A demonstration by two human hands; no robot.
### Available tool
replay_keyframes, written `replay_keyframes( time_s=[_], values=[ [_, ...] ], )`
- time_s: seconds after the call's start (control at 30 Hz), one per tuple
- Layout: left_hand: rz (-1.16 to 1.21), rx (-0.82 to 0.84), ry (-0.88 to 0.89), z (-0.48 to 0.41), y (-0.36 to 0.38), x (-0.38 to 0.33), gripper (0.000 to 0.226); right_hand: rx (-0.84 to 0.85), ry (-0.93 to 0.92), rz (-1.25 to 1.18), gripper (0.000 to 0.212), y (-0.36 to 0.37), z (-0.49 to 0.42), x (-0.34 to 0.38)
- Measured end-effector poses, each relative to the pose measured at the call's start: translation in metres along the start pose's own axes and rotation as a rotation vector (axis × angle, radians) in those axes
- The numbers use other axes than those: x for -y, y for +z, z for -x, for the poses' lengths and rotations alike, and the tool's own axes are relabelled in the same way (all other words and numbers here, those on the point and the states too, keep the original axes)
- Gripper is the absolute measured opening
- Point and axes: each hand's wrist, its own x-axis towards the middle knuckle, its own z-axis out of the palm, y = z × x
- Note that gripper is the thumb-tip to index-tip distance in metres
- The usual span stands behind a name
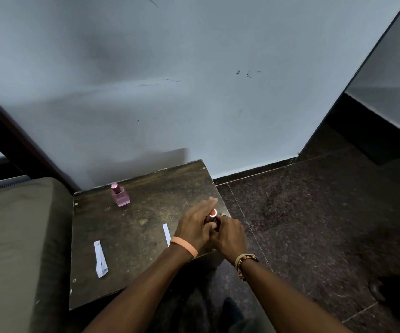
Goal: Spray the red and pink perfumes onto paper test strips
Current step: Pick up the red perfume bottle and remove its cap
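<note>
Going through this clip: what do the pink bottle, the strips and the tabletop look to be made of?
Pink perfume bottle: probably clear glass, see-through pink body; glossy cap, plastic or metal.
Test strips: thin matte white paper, the left one creased.
Table: dark wood or laminated board, dull, scuffed, chipped pale along its edges.

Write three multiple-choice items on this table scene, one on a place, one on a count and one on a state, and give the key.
1. Where on the table does the pink perfume stand?
A. far left corner
B. near right corner
C. dead centre

2. How many perfume bottles show?
A. one
B. two
C. four

3. The pink perfume's cap is:
A. on the bottle
B. lying on the table
C. held in a hand

Key:
1 A: it stands at the back, on the cushion side.
2 B: the pink one, plus the red perfume between the left hand and right hand.
3 A: the cap sits on its neck.
</note>
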Motion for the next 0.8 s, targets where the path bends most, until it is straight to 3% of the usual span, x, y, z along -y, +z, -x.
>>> replay_keyframes(
  time_s=[0.17, 0.37, 0.53, 0.6, 0.7, 0.8],
  values=[
    [-0.021, 0.026, -0.056, -0.007, -0.008, 0.003, 0.037, 0.003, 0.016, -0.035, 0.014, -0.003, -0.001, 0.001],
    [-0.012, 0.057, 0.024, -0.002, -0.004, 0.003, 0.050, 0.007, 0.013, -0.024, 0.012, 0.001, 0.000, 0.001],
    [0.033, -0.023, -0.114, -0.005, -0.007, 0.002, 0.033, 0.008, 0.020, -0.025, 0.015, -0.001, 0.000, 0.002],
    [0.080, -0.057, -0.138, -0.003, -0.004, -0.003, 0.037, 0.005, 0.022, -0.026, 0.012, -0.001, 0.000, 0.003],
    [0.090, 0.005, -0.028, -0.004, 0.000, -0.007, 0.051, -0.017, 0.009, -0.013, 0.010, 0.001, 0.000, 0.002],
    [0.048, 0.036, 0.009, -0.008, -0.003, -0.003, 0.040, -0.015, 0.021, -0.015, 0.010, 0.001, 0.001, 0.001]
  ],
)
